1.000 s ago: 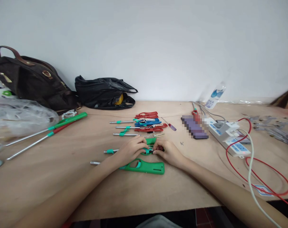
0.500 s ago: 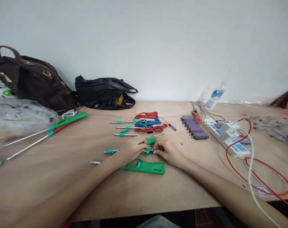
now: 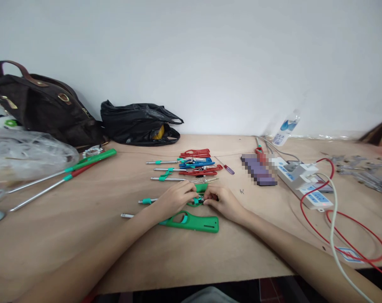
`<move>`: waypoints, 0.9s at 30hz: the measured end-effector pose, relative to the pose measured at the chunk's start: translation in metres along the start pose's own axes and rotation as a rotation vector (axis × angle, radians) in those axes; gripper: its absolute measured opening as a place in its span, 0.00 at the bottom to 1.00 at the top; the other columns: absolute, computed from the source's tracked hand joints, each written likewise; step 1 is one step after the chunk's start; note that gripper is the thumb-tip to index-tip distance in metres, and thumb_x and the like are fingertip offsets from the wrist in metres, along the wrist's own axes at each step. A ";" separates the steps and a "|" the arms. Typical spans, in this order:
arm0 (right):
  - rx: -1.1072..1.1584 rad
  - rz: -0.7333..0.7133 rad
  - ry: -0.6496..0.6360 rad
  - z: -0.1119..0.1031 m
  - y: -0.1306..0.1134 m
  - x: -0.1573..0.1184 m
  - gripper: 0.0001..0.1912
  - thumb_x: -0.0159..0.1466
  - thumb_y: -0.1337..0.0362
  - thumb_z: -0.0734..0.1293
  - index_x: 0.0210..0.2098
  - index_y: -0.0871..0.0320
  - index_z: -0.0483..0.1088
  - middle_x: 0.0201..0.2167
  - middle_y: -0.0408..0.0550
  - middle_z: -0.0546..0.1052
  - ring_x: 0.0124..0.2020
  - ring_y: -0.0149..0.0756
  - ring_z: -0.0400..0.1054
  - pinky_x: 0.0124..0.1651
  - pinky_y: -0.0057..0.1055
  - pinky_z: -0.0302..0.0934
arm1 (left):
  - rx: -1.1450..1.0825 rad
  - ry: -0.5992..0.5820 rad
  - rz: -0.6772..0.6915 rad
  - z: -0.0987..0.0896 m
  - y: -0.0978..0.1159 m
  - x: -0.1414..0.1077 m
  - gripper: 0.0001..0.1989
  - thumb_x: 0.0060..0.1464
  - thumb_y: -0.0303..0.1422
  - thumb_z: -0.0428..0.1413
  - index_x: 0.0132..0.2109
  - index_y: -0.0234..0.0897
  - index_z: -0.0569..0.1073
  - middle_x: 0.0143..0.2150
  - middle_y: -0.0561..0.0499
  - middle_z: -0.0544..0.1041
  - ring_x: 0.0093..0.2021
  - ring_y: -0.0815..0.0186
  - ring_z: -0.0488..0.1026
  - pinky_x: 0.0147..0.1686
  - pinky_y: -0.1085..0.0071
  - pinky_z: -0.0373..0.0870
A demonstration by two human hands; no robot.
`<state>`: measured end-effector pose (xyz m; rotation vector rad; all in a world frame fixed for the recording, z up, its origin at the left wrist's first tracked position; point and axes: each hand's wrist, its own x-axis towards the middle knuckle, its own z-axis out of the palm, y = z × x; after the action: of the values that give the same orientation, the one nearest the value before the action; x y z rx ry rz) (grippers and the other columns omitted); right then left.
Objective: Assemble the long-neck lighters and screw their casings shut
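Observation:
An opened green long-reach lighter (image 3: 196, 205) lies between my hands, with its wires and inner parts showing. My left hand (image 3: 180, 197) is closed, its fingertips pinching the teal piece inside. From the other side my right hand (image 3: 222, 201) pinches the small parts at the lighter's right end; its fingertips partly hide what they grip. Nearer to me, under my left wrist, lies a closed green lighter (image 3: 200, 223). Beyond my hands several opened lighters lie in a row, among them a blue casing (image 3: 203, 162) and a red casing (image 3: 194, 153).
A purple-handled screwdriver (image 3: 229, 170) and small screws (image 3: 242, 191) lie beyond my right hand. Further right are a dark phone-like object (image 3: 258, 170), a power strip (image 3: 315, 198) and looping cables. A black plastic bag (image 3: 139, 122), backpack (image 3: 49, 113) and two long lighters (image 3: 93, 159) are on the left.
My left fingers have shifted slightly on the teal piece. My right hand keeps its pinch, and the other things lie as before.

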<state>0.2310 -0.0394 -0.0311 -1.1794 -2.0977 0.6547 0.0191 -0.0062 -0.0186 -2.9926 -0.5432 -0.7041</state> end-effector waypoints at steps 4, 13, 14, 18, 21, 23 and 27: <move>0.002 0.002 0.003 0.001 0.001 0.000 0.07 0.56 0.74 0.68 0.27 0.58 0.68 0.25 0.40 0.68 0.28 0.30 0.61 0.31 0.26 0.54 | -0.015 -0.008 -0.004 -0.002 0.001 0.000 0.14 0.63 0.23 0.42 0.38 0.33 0.72 0.37 0.46 0.70 0.37 0.64 0.63 0.37 0.71 0.63; 0.015 -0.043 0.036 0.003 0.002 -0.001 0.08 0.56 0.75 0.68 0.26 0.58 0.67 0.25 0.41 0.69 0.29 0.31 0.62 0.32 0.27 0.54 | -0.064 0.002 -0.039 0.000 0.001 0.000 0.13 0.63 0.25 0.43 0.37 0.33 0.72 0.37 0.46 0.70 0.37 0.65 0.64 0.37 0.72 0.63; 0.015 -0.047 0.038 0.004 0.002 -0.002 0.08 0.57 0.75 0.68 0.26 0.58 0.67 0.25 0.41 0.69 0.29 0.31 0.62 0.32 0.27 0.54 | -0.067 -0.002 -0.038 0.001 0.001 0.000 0.14 0.63 0.25 0.43 0.37 0.33 0.72 0.37 0.46 0.70 0.37 0.65 0.64 0.37 0.72 0.63; 0.033 -0.056 0.046 0.005 0.003 -0.002 0.07 0.57 0.74 0.68 0.27 0.57 0.67 0.25 0.41 0.69 0.29 0.32 0.62 0.32 0.27 0.55 | -0.082 -0.023 -0.038 0.001 0.001 0.001 0.13 0.63 0.25 0.43 0.37 0.33 0.73 0.36 0.47 0.70 0.37 0.65 0.64 0.36 0.71 0.63; 0.036 -0.040 0.040 0.006 0.003 -0.002 0.07 0.57 0.74 0.67 0.27 0.57 0.67 0.25 0.41 0.69 0.29 0.32 0.62 0.32 0.27 0.55 | -0.098 -0.014 -0.047 0.001 0.002 0.000 0.13 0.63 0.25 0.43 0.37 0.33 0.73 0.36 0.46 0.70 0.37 0.65 0.64 0.37 0.71 0.63; 0.036 -0.029 0.033 0.006 0.003 -0.002 0.07 0.57 0.74 0.67 0.27 0.57 0.67 0.25 0.41 0.69 0.29 0.32 0.62 0.32 0.27 0.55 | -0.104 -0.004 -0.049 0.002 0.001 0.000 0.13 0.63 0.25 0.43 0.38 0.33 0.72 0.37 0.46 0.70 0.37 0.65 0.64 0.38 0.71 0.63; 0.053 -0.013 0.027 0.005 0.002 -0.002 0.07 0.57 0.74 0.67 0.26 0.57 0.67 0.25 0.41 0.68 0.28 0.31 0.62 0.32 0.27 0.55 | -0.090 -0.003 -0.049 0.003 0.001 -0.001 0.12 0.63 0.25 0.44 0.38 0.33 0.72 0.38 0.46 0.70 0.38 0.64 0.65 0.38 0.71 0.63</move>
<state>0.2293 -0.0406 -0.0368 -1.1381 -2.0513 0.6809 0.0199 -0.0069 -0.0211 -3.0730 -0.6037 -0.7471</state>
